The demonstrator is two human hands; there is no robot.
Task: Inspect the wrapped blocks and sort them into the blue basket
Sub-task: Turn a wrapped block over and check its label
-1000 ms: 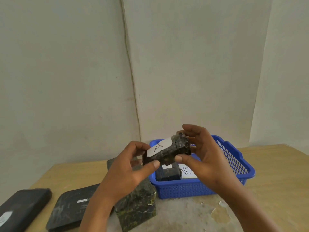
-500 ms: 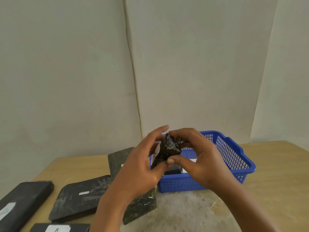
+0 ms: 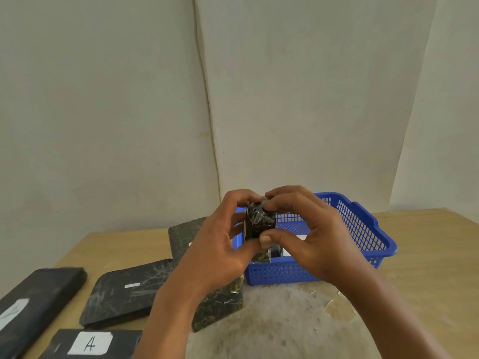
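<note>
A small dark block wrapped in clear film (image 3: 260, 224) is held upright in the air, in front of the blue basket (image 3: 363, 224). My left hand (image 3: 220, 244) grips it from the left, thumb below and fingers over its top. From the right, my right hand (image 3: 308, 234) pinches it, thumb on its front face and fingers on its top end. The basket stands on the table right behind my hands, with at least one dark wrapped block and a white label partly visible inside.
On the wooden table (image 3: 427, 268) left of the basket, a tall dark green block (image 3: 186, 234) stands behind my left arm. Flat dark wrapped blocks lie at the left (image 3: 124, 291) (image 3: 33, 296), and one labelled "A" (image 3: 88, 343) at the front. Walls rise close behind.
The small block has turned from lying crosswise, label up, to standing end-on between both hands. The view has tilted down, showing more blocks at the front left.
</note>
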